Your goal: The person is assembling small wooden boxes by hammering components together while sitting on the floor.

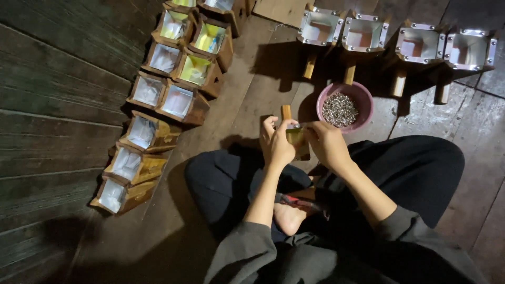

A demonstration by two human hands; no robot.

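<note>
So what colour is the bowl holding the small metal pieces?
Pink, seen in the head view: bowl.

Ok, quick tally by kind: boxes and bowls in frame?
paper-lined wooden boxes, left rows: 11 (top two cut off by the frame edge)
metal-rimmed boxes with handles, along the top: 4
held box, gripped by the left hand: 1
pink bowl of small metal pieces: 1
Total: 17

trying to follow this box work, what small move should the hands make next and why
Probably the right hand reaches to the pink bowl of small metal pieces for another one: both hands hold the small wooden box, and the bowl sits just beyond it.
</note>
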